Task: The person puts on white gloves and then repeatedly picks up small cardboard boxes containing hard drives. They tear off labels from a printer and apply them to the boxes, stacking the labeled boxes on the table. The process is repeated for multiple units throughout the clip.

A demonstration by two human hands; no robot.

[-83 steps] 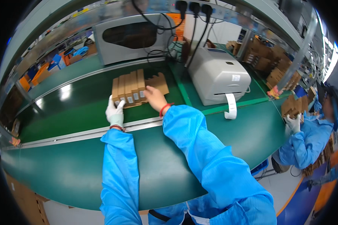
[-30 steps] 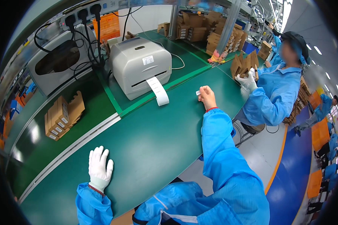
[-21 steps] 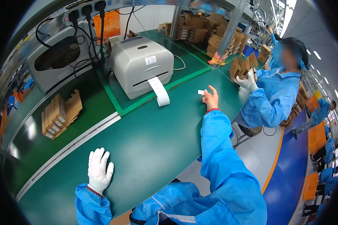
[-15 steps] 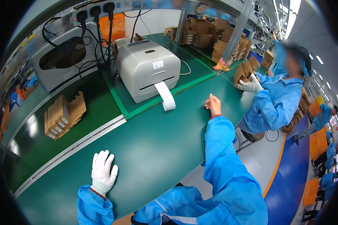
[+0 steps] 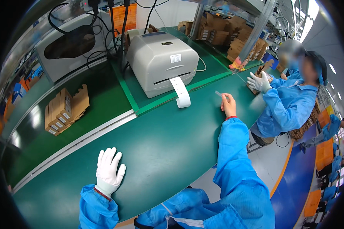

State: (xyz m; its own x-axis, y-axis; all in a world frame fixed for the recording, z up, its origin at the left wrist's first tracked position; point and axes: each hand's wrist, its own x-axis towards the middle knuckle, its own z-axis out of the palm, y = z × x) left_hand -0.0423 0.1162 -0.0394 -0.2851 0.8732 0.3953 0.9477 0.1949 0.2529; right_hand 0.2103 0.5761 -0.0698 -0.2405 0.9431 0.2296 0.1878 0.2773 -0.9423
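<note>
My left hand (image 5: 109,171), in a white glove, lies palm down on the green table (image 5: 156,152) with its fingers stretched out. My right hand (image 5: 228,105) is bare and pinches a small pale strip, label-like in look (image 5: 218,93), above the table's right part. Its thumb and fingertips are closed on one end of the strip. To the left of that hand stands a grey label printer (image 5: 160,61), and a curled strip of printed white labels (image 5: 180,92) hangs from its slot. The right hand is apart from the printer.
Several flat brown cartons (image 5: 61,110) stand on the green belt at the left. A co-worker's gloved hand (image 5: 259,82) holds a brown carton at the right. More cartons (image 5: 216,30) pile up behind. Black cables (image 5: 111,30) hang left of the printer, and a metal post (image 5: 254,34) rises at its right.
The view has shifted, so the bench sits further right. My right hand has turned, and the pale strip now shows plainly at its fingertips. The co-worker has turned the carton.
</note>
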